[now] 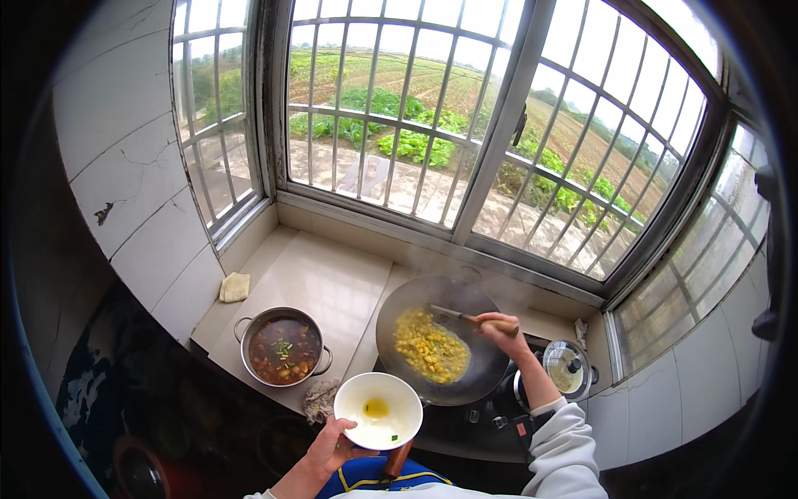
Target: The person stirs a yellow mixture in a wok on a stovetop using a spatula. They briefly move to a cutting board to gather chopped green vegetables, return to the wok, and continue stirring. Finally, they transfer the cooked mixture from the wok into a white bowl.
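My left hand (332,449) grips a white bowl (357,402) with a little yellow liquid and a green piece inside, held low in front of me. Below and beside it shows a brown wooden handle (397,456). My right hand (501,328) is closed on the wooden handle of a metal spatula (451,313), whose head reaches into a dark wok (470,295). Yellow food with green bits (428,348) sits in the wok, and steam rises above it.
A steel pot of brown soup (287,349) stands on the left counter (316,266), near a crumpled cloth (320,399) and a folded cloth (234,287). A lidded pot (565,374) sits right of the wok on a black cooktop (482,424). A barred window (490,208) borders the back.
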Motion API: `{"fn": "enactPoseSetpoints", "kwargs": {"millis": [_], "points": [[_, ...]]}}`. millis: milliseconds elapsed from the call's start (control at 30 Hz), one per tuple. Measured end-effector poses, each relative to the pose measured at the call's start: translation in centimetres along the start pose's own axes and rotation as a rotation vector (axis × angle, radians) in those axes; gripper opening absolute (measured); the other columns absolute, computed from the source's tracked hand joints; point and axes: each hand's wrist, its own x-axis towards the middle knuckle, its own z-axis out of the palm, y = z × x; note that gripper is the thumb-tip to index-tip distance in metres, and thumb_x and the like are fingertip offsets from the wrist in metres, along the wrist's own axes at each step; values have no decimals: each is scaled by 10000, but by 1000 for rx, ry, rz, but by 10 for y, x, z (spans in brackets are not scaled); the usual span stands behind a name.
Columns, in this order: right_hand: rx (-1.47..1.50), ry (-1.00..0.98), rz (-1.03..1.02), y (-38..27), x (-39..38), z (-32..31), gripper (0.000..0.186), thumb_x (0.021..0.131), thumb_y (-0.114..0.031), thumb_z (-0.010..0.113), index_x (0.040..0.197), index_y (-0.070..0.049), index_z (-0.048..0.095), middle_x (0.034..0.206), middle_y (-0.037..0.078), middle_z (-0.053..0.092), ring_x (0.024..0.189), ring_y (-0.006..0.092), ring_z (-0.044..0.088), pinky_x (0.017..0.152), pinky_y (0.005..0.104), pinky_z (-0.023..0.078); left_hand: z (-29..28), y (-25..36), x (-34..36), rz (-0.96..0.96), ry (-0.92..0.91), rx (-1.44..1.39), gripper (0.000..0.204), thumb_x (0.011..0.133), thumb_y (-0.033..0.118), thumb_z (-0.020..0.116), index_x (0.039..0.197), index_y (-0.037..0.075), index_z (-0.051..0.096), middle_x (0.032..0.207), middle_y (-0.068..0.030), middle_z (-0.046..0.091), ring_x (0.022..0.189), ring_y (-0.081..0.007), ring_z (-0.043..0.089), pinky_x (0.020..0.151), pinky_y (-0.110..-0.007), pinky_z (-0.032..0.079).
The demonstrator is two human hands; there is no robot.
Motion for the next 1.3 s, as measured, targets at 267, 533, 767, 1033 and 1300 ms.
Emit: {"fn": "enactPoseSetpoints", "kwargs": {"millis": [267, 533, 767, 1033, 1300], "points": [[-822, -710, -372, -97, -68, 11, 341, 859, -56, 681, 1182, -142, 614, 1045, 96, 569, 922, 332, 649, 717, 422, 542, -4, 4, 9, 1, -35, 33, 662, 925, 158, 565, 1541, 81, 334, 1452, -206, 522, 1278, -406, 594, 894, -570, 623], [-747, -636, -227, -161, -109, -5, 232, 915, -151, 719, 1142, -193, 700, 960, 51, 643, 779, 289, 674, 656, 386, 523, -10, 5, 14, -21, -25, 25, 672, 917, 153, 568, 1538, 46, 332, 1437, -233, 531, 1246, -427, 615, 885, -584, 628], [-653, -103, -219, -87, -84, 9, 180, 852, -222, 740, 1027, -191, 771, 922, 83, 741, 843, 302, 726, 729, 372, 571, -19, 0, 9, -57, -34, 3, 677, 914, 153, 555, 1541, 50, 323, 1450, -237, 517, 1257, -444, 602, 892, -607, 617], [-570, 514, 358, -57, -30, -45, 268, 872, -266, 707, 788, -19, 771, 612, 60, 719, 564, 140, 724, 588, 281, 588, -22, -4, -8, 8, -8, 8, 702, 895, 166, 572, 1540, 50, 319, 1447, -251, 509, 1271, -448, 591, 889, -607, 616], [-483, 16, -147, -66, -49, 21, 170, 873, -151, 725, 1019, -88, 787, 840, 80, 755, 822, 169, 732, 766, 304, 564, -25, -4, -11, -1, -10, -4, 704, 896, 180, 591, 1536, 48, 331, 1441, -243, 522, 1265, -442, 597, 893, -603, 618]]}}
